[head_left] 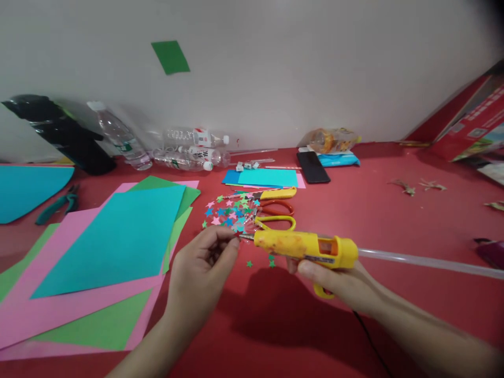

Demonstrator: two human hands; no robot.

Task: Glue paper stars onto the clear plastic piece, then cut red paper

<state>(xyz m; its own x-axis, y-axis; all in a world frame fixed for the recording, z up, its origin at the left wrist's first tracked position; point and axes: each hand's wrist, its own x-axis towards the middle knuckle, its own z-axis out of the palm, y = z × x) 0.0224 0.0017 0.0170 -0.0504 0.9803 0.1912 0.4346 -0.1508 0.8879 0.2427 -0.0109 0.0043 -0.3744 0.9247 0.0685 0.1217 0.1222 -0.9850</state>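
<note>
Over the red bench (413,220): yellow glue gun (289,245), long axis crosswise, nozzle (247,237) pointing left.
Left hand (202,265): nearly closed, pinching a red piece (238,234).
Right hand (334,281): wrapped round gun handle.
Red piece: at nozzle tip; contact unclear.

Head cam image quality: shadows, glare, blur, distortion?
All head view: soft shadow on the red tabletop below the yellow glue gun; glare along the clear glue stick; red box slanted at right edge, likely lens distortion; upper right corner dark; small dark red piece in the left hand too soft to identify.
</note>
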